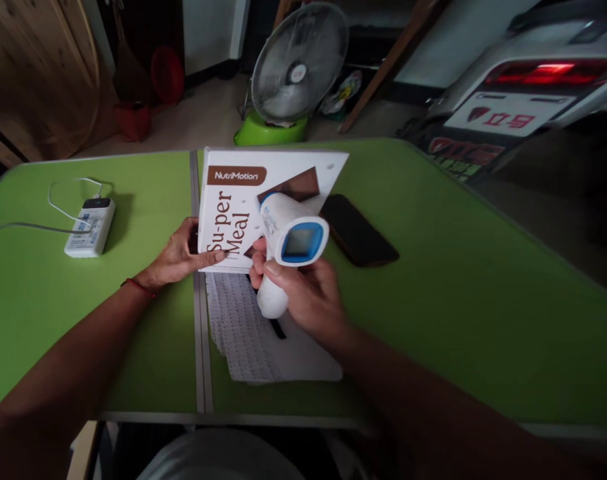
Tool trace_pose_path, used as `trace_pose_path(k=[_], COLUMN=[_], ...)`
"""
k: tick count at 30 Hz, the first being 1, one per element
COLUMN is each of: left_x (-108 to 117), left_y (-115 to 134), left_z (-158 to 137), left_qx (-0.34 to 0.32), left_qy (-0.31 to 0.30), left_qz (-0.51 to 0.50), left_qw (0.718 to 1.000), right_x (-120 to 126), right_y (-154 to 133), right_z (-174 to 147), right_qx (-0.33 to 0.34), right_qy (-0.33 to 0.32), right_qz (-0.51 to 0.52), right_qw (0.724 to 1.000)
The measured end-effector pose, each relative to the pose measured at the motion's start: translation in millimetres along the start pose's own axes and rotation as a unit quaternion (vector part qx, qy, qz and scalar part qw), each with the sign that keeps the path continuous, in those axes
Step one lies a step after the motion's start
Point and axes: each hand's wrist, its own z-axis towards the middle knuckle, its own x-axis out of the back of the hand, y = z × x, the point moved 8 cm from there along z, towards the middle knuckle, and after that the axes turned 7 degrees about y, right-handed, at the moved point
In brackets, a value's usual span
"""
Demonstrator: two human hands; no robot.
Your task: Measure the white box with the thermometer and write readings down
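My left hand (183, 257) grips the lower left edge of a white box (223, 223) printed "NutriMotion Su-per Meal", its thumb across the front. The box is held up above the table. In my right hand (310, 287) is a white infrared thermometer (276, 230) with a blue-rimmed screen (303, 241) facing me. Fingers wrap round its handle, and its body covers part of the box front. Whether it touches the box I cannot tell. Beneath lie printed sheets of paper (243, 333) with a small black strip on them, partly hidden by my right hand.
A dark phone (360, 230) lies right of the box on the green table (458, 300). At left, a white power bank (90, 227) has a cable plugged in. Beyond the far edge stand a fan (299, 67) with a green base and a scooter (523, 100).
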Motion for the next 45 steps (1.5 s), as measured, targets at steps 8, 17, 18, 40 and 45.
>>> trace_pose_path(k=[8, 17, 18, 40, 45], left_x=[7.5, 9.7, 9.6, 7.2, 6.5], left_y=[-17.5, -26.5, -26.6, -16.4, -15.4], left_z=[3.5, 7.0, 7.3, 4.0, 3.6], left_qx=[-0.013, -0.025, -0.023, -0.014, -0.008], left_qy=[0.025, 0.031, 0.032, 0.019, 0.014], left_qz=[0.003, 0.005, 0.006, 0.002, 0.009], left_qw=[1.0, 0.999, 0.999, 1.0, 1.0], right_x=[1.9, 2.2, 2.2, -1.0, -1.4], right_y=[-0.8, -3.2, -3.6, -6.6, -6.4], right_z=[0.1, -1.6, -1.5, 0.4, 0.0], right_qx=[0.02, 0.031, 0.031, -0.002, 0.009], right_qy=[0.023, 0.022, 0.022, 0.004, -0.001], right_qz=[-0.022, -0.05, -0.048, -0.023, -0.026], right_qw=[0.999, 0.998, 0.998, 1.0, 1.0])
